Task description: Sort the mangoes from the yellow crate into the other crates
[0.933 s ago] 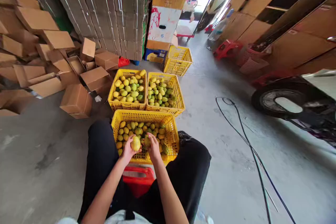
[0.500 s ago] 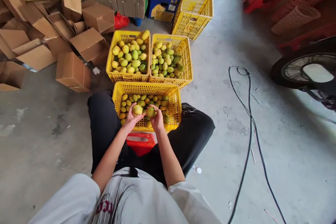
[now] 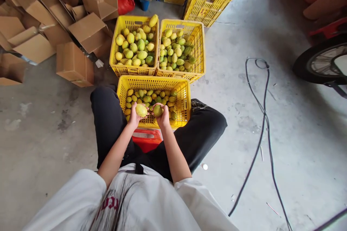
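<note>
My left hand [image 3: 133, 118] is closed around a yellow oval fruit [image 3: 141, 110], much like a lemon. In my right hand [image 3: 164, 118] is a greener round fruit [image 3: 157, 110], gripped between thumb and fingers. Both hands are side by side, slightly apart, over the near part of a yellow plastic crate [image 3: 186, 106]. Several small yellow and green fruits [image 3: 148, 99] lie inside that crate, partly hidden by my hands. Just beyond stand two more yellow crates, the left one [image 3: 115, 68] and the right one [image 3: 202, 50], both holding larger heaps of similar fruit.
A red plastic stool [image 3: 146, 140] shows between my legs, against the near crate. Cardboard boxes [image 3: 74, 63] are piled at left. Another yellow crate [image 3: 210, 3] stands at the back. At right, a black cable [image 3: 264, 115] lies on the floor near a wheel [image 3: 322, 61].
The view has tilted down and shifted a little left. My left hand has turned so its yellow fruit shows more fully; the hands are slightly farther apart. Both fruits remain held.
</note>
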`<state>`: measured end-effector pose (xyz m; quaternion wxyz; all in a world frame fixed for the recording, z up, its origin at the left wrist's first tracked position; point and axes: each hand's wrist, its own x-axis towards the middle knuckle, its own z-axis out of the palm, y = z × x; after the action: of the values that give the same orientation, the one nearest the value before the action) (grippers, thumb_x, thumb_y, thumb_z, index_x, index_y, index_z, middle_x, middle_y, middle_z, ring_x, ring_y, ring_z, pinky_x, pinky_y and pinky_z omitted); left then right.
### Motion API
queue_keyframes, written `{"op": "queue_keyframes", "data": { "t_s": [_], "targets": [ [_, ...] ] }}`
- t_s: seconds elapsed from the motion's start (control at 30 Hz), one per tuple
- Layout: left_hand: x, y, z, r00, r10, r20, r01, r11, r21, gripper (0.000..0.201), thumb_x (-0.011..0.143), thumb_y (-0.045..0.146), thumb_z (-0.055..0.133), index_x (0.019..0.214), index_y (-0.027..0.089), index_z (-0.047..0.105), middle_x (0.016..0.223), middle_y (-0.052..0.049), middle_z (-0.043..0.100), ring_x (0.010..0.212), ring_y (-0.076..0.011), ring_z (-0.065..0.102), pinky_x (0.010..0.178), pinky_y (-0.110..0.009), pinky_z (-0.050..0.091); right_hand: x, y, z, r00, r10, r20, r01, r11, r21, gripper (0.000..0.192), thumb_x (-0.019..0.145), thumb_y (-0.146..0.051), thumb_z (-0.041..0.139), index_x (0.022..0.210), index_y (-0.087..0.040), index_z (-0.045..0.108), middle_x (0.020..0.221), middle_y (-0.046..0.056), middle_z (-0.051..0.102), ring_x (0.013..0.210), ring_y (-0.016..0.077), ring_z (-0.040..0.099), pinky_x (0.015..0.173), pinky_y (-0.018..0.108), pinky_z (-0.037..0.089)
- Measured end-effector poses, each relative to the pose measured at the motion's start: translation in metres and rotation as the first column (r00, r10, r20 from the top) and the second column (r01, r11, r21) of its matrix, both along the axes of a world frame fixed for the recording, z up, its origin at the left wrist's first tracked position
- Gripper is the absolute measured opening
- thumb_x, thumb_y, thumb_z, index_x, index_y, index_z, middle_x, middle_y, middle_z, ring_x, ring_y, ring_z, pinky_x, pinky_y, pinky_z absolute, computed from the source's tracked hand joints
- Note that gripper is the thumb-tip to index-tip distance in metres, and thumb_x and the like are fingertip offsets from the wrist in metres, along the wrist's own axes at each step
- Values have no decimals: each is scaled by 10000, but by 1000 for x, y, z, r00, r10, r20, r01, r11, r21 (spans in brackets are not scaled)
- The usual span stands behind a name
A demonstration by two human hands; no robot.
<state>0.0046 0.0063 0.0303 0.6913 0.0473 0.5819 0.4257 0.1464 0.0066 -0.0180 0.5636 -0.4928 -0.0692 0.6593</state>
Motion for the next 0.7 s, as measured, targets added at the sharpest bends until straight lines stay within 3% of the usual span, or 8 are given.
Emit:
{"op": "queue_keyframes", "data": {
  "t_s": [0.13,0.23,0.3,0.37,0.43,0.5,0.6,0.7],
  "targets": [
    [-1,0,5,999,-9,35,9,1000,-5,630,1073,741,528,1177,154,732,843,-109,816,693,-237,816,449,-212,424,-1,0,1,1000,-23,1,23,998,-59,293,841,-542,680,813,-253,644,750,37,674,792,257,772,620,331,641],
    [0,0,5,996,-6,91,10,999,-38,578,1120,645,473,1242,136,718,807,-100,796,666,-239,809,437,-222,453,-2,0,1,992,-111,51,116,986,-117,280,885,-516,637,806,-247,639,726,34,689,691,227,732,576,312,613],
    [0,1,5,992,-1,129,7,999,-43,470,1147,481,426,1299,130,699,858,-105,814,751,-248,847,527,-246,575,-2,0,1,980,-177,86,188,971,-146,264,903,-492,606,808,-247,636,710,26,690,648,206,703,552,292,593],
    [0,1,3,986,11,168,-7,1000,-26,410,1134,365,440,1390,140,668,983,-112,846,906,-267,884,726,-316,702,-1,0,0,975,-204,85,215,962,-169,247,910,-475,589,822,-248,628,712,17,687,628,195,691,547,283,588],
    [-1,0,1,980,17,198,-17,1000,0,434,1112,334,512,1499,168,620,1130,-117,858,1038,-288,888,929,-418,736,-1,1,-1,977,-207,51,213,959,-189,218,908,-460,589,858,-250,621,744,12,701,630,190,698,560,284,598],
    [-1,-2,-1,981,-5,195,-2,999,36,517,1092,344,602,1591,212,566,1219,-114,849,1035,-282,883,999,-465,727,-1,1,-4,979,-206,5,203,959,-196,187,895,-441,603,911,-255,617,788,5,721,660,190,718,586,287,618],
    [0,-5,-2,992,-66,112,53,992,112,659,1069,373,702,1688,308,485,1199,-70,833,804,-208,844,861,-391,725,-2,4,-9,980,-193,-40,183,968,-172,190,848,-411,644,968,-272,594,836,-4,745,757,212,773,684,320,680],
    [1,-6,-1,997,-83,4,81,986,148,743,1062,498,754,1728,361,457,1086,-21,810,595,-137,732,637,-274,632,-4,6,-13,987,-144,-65,134,982,-131,249,787,-402,677,974,-288,559,868,4,758,888,263,830,809,409,734]
  ]
}}
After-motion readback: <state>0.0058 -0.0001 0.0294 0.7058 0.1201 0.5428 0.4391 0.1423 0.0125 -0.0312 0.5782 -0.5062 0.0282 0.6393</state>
